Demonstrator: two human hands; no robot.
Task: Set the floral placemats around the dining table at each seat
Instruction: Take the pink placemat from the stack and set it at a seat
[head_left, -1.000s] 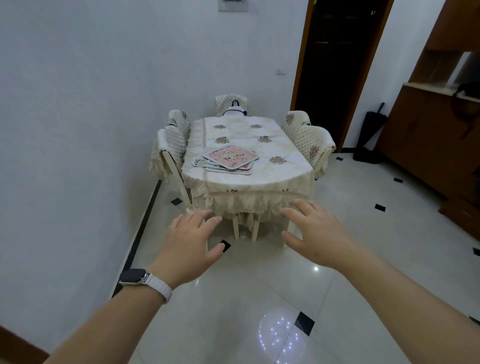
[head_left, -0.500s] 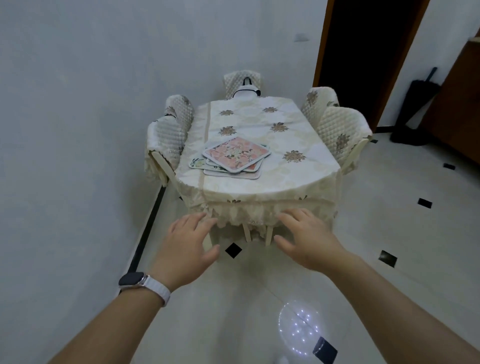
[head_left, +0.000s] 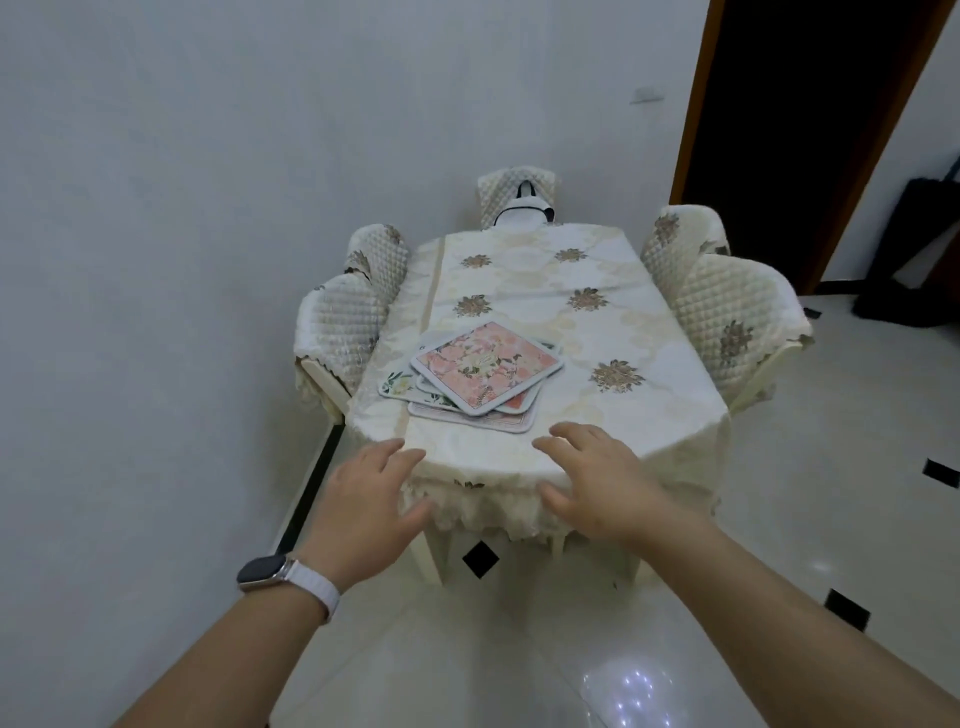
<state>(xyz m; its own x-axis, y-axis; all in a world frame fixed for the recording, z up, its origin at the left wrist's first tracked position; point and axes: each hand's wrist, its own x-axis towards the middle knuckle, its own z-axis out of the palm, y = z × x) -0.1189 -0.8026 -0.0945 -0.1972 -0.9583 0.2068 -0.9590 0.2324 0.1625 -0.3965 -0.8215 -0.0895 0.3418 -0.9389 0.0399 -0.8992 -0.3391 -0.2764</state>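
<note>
A loose stack of floral placemats (head_left: 485, 371) lies on the near left part of the dining table (head_left: 639, 374), a pink one on top. The table wears a cream cloth with brown flower motifs. My left hand (head_left: 366, 512), a watch on its wrist, hovers at the table's near edge with fingers spread and holds nothing. My right hand (head_left: 597, 483) is stretched out over the near edge, also empty with fingers apart. Both hands are short of the stack.
Quilted cream chairs stand around the table: two on the left (head_left: 345, 322), two on the right (head_left: 727, 306), one at the far end (head_left: 517, 195) with a white bag on it. A white wall runs close on the left. A dark doorway (head_left: 800, 119) opens at the back right.
The view has come closer to the table. Both hands have moved forward from over the floor to the table's near edge, still empty.
</note>
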